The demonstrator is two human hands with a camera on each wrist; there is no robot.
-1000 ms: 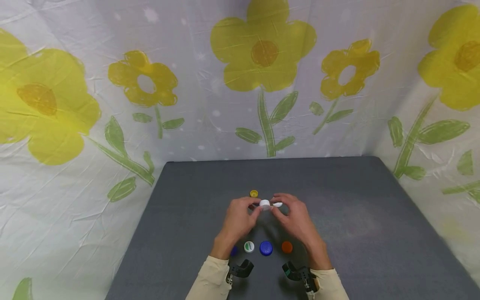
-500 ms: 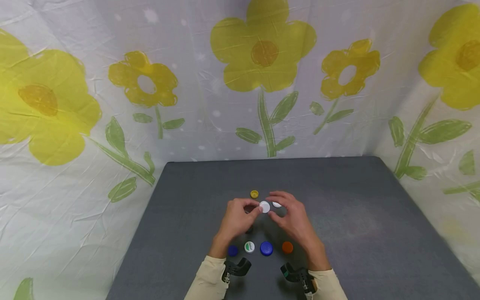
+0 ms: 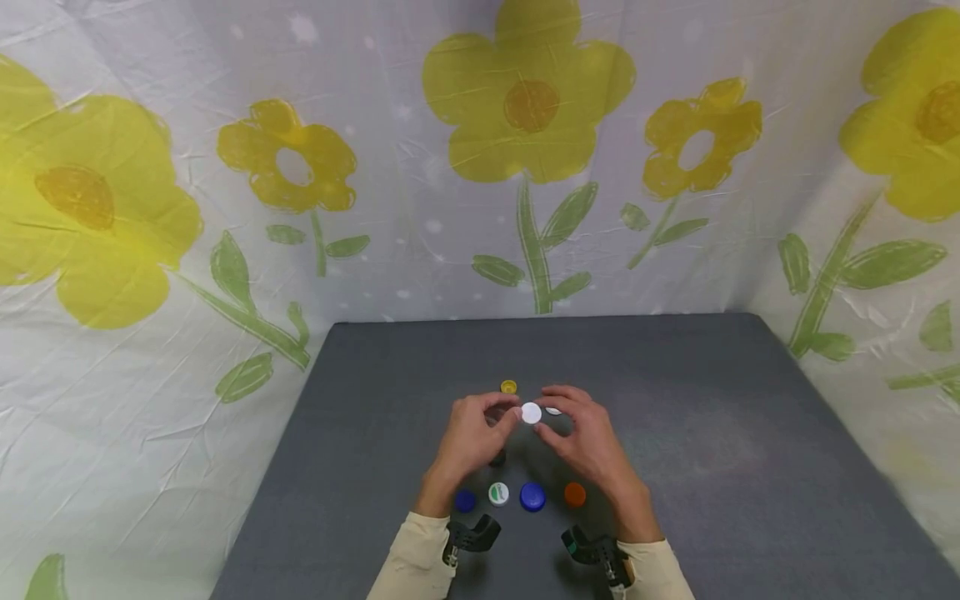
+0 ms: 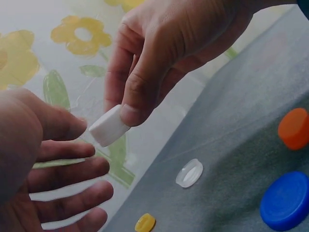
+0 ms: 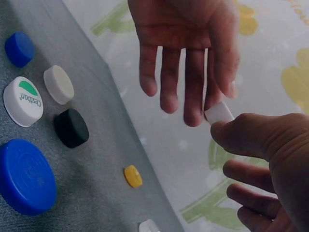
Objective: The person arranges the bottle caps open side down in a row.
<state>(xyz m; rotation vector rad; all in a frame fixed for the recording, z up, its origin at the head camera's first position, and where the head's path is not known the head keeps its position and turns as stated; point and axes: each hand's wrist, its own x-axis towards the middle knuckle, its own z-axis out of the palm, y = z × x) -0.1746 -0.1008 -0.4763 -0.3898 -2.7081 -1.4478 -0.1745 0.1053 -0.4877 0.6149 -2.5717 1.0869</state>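
Observation:
My right hand (image 3: 592, 429) pinches a small white bottle cap (image 3: 531, 413) between thumb and index finger, raised above the table. In the right wrist view its thumb covers the lower end of the white cap (image 5: 219, 112). My left hand (image 3: 472, 437) is close on the other side. In the left wrist view that hand (image 4: 53, 169) has its fingers apart, with the thumb tip very near the cap (image 4: 108, 126); whether it touches cannot be told. Beyond the hands lie a yellow cap (image 3: 508, 387) and a clear white cap (image 3: 553, 410), partly hidden.
Nearer the body, a dark blue cap (image 3: 465, 501), a white and green cap (image 3: 498, 494), a large blue cap (image 3: 532, 497) and an orange cap (image 3: 575, 494) form a row on the grey table (image 3: 675, 400). A black cap (image 5: 71, 128) and a plain white cap (image 5: 59, 84) lie near them.
The held white cap has turned from side-on to face the head camera. My right fingers loosened around it and drew in again; the left hand shifted slightly left.

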